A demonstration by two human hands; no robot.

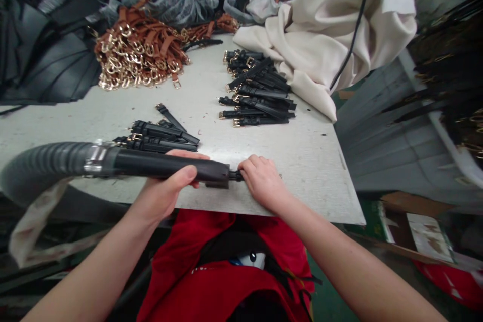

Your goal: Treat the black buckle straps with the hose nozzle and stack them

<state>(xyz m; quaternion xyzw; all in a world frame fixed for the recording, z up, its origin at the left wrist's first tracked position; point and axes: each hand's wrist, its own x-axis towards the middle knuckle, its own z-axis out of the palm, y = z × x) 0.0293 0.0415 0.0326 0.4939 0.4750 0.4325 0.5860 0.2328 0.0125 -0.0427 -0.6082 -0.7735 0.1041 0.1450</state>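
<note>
A black tube nozzle [162,163] on a ribbed hose lies across my left hand [169,181], whose fingers and thumb wrap round it. Its mouth points right, towards my right hand [262,181]. Between the fingers of my right hand is a short black strap [236,175], with one end at the nozzle's mouth; the rest of it is hidden by the hand. Just beyond the nozzle is a small pile of black buckle straps [162,133]. Farther back, a larger pile of black buckle straps [260,93] rests on the table [313,161].
Brown straps with gold buckles [139,50] are heaped at the back left, beside black leather pieces [41,55]. Cream fabric [324,30] covers the back right corner, with a dark cable [356,30] hanging before it. The ribbed hose [49,161] curves down at left.
</note>
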